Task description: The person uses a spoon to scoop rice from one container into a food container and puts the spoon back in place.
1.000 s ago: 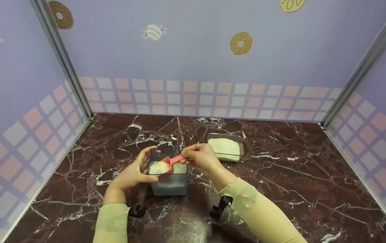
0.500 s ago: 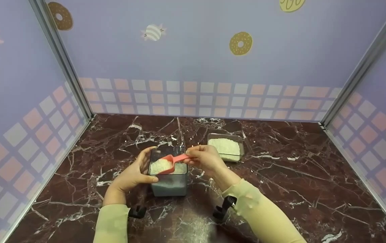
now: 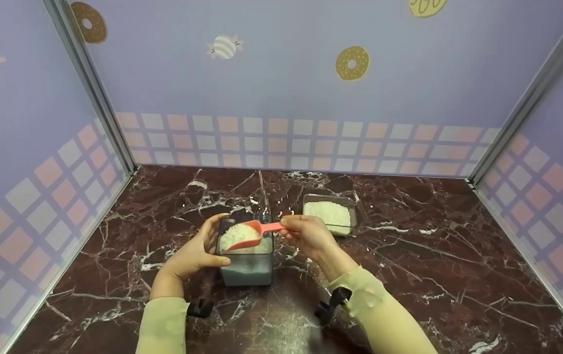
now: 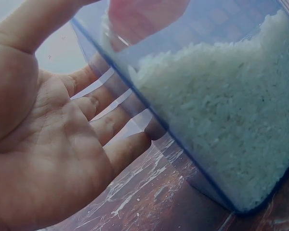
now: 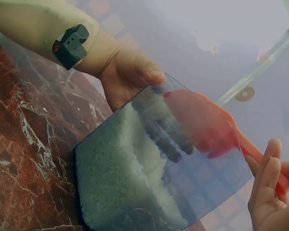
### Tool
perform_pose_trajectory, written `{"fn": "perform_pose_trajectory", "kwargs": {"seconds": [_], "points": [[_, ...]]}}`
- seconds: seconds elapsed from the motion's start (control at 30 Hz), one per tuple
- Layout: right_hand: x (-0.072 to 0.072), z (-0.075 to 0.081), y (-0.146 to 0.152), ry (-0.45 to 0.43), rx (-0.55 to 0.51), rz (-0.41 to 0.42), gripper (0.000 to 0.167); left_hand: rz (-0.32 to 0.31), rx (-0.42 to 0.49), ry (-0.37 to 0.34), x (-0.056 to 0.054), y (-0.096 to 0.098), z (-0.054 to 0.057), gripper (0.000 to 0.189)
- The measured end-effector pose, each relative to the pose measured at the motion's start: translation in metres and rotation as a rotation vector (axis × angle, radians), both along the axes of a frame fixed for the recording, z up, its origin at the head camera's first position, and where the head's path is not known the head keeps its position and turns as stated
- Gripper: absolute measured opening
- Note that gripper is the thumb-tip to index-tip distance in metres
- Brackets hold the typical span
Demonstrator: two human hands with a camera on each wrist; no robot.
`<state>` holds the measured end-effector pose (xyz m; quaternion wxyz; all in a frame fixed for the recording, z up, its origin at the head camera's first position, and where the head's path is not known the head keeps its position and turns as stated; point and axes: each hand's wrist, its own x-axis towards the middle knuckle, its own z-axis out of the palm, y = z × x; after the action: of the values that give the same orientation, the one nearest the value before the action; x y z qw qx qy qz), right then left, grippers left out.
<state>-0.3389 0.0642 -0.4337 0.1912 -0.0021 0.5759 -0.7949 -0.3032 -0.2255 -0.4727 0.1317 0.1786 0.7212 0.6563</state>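
My left hand (image 3: 190, 256) holds a clear bluish box (image 3: 248, 275) of rice at its left side, thumb over the near rim. In the left wrist view the fingers lie along the wall of the box, and the rice (image 4: 216, 96) inside has an uneven surface. Between thumb and fingers, my right hand (image 3: 313, 238) pinches the handle of a red-orange scoop (image 3: 248, 243). Rice is heaped in the scoop, which hangs level within the box's upper part. Seen through the wall in the right wrist view, the scoop is above the rice.
A second, shallower clear container (image 3: 355, 212) of rice stands behind and right of my right hand. Stray grains are scattered on the dark red marbled table (image 3: 433, 275). Patterned lilac panels (image 3: 281, 88) enclose the back and both sides.
The scoop has risen out of the rice in the box, moved slightly right and levelled with its heap of rice. My left hand and the box have stayed put.
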Motion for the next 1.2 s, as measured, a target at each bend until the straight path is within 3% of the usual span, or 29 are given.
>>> {"fn": "perform_pose_trajectory", "kwargs": {"seconds": [0.13, 0.3, 0.5, 0.7, 0.83, 1.03, 1.2], "points": [[-0.001, -0.008, 0.004, -0.038, -0.061, -0.015, 0.010, -0.007, 0.021, -0.003, 0.000, -0.001, -0.001, 0.115], [-0.002, -0.018, 0.007, -0.069, -0.122, -0.018, 0.016, -0.002, 0.014, -0.007, 0.001, -0.001, -0.002, 0.114], [-0.002, -0.026, 0.011, -0.089, -0.186, 0.034, 0.020, 0.000, 0.006, -0.010, 0.001, 0.000, -0.001, 0.115], [-0.001, -0.020, 0.018, -0.117, -0.248, 0.079, 0.021, 0.007, 0.008, -0.010, 0.001, 0.001, 0.000, 0.114], [0.000, -0.008, 0.029, -0.121, -0.268, 0.063, 0.023, 0.007, 0.010, -0.006, 0.001, 0.001, 0.000, 0.113], [-0.002, 0.013, 0.057, -0.111, -0.310, -0.046, 0.022, 0.015, -0.019, -0.012, 0.002, 0.001, 0.000, 0.111], [-0.011, 0.018, 0.088, -0.060, -0.327, -0.179, 0.027, 0.018, -0.023, -0.010, 0.002, 0.001, 0.000, 0.110]]}}
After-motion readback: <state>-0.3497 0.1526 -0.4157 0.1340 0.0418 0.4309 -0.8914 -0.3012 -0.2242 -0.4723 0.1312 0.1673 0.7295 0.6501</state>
